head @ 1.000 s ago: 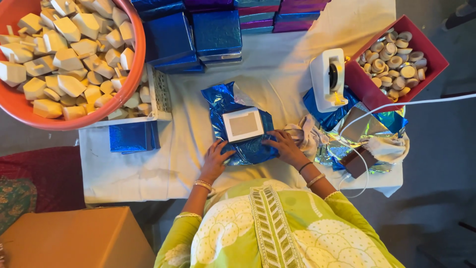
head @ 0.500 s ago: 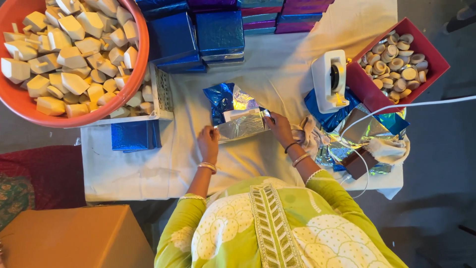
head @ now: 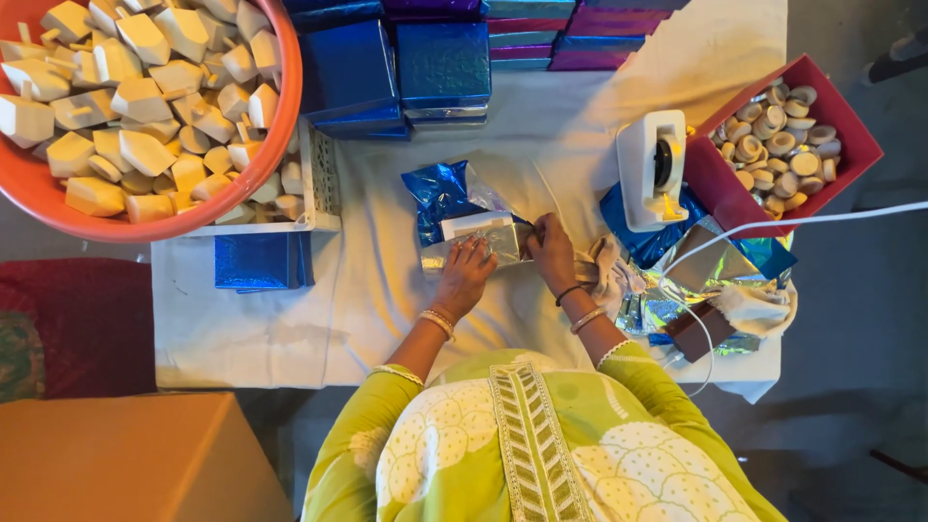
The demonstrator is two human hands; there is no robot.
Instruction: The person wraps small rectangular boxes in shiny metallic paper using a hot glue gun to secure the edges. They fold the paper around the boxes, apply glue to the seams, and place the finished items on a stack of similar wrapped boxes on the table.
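Table: white cloth-covered table (head: 290, 319), pretty crowded, seen from above
Box: small box (head: 480, 235) half wrapped in blue foil (head: 440, 193), sitting mid-table, a bit toward the near edge
Left hand: left hand (head: 467, 274) flat on the near side of the box, fingers spread, pressing the wrap down
Right hand: right hand (head: 551, 249) pinching the wrap at the box's right end, fingers curled tight
Tape: white tape dispenser (head: 652, 169) just right of the hands
Scraps: foil scraps (head: 710, 271) plus a cloth, piled toward the right near corner
Tray: red tray (head: 855, 135) of little round wooden bits at the right edge
Wrapped boxes: blue wrapped boxes (head: 396, 68) stacked along the far edge, one more blue box (head: 261, 261) near the left edge
Tub: orange tub (head: 275, 145) of wooden pieces over the far left corner
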